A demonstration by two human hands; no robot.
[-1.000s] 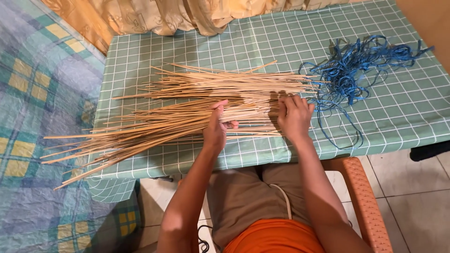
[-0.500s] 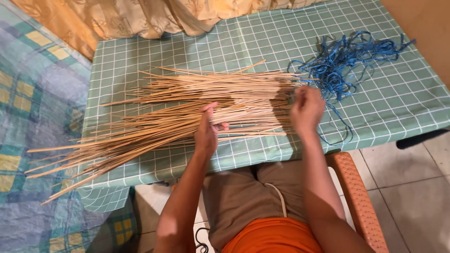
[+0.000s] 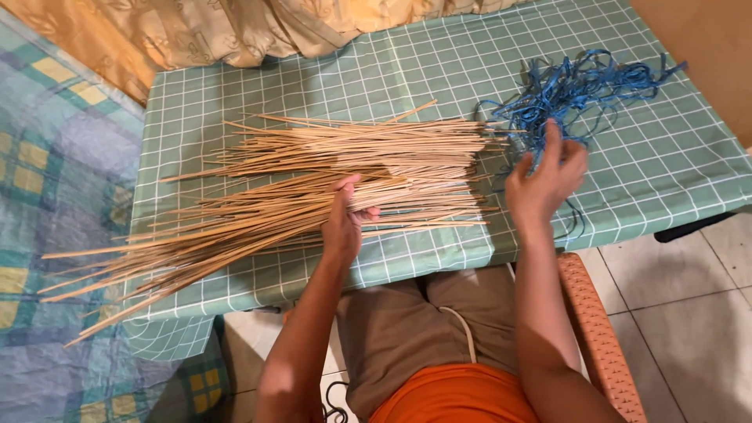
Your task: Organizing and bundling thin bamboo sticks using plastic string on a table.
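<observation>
Sticks (image 3: 313, 184), long pale bundle, lay flat on the counter (image 3: 392, 70), long axis running left-right. Left hand (image 3: 343, 219) pinched several near mid-length. Right hand (image 3: 544, 180), fingers spread and empty, hovered beside the blue string (image 3: 580, 86).

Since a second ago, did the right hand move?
Yes. The right hand left the sticks and moved right, toward the blue string on the table.

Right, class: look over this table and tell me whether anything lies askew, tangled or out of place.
Two things stand out. The thin sticks fan out unevenly, and their left ends jut past the edge of the table over the floor. The blue cord lies in a loose tangle. The left hand rests on the sticks; the right hand is raised by the cord.
</observation>
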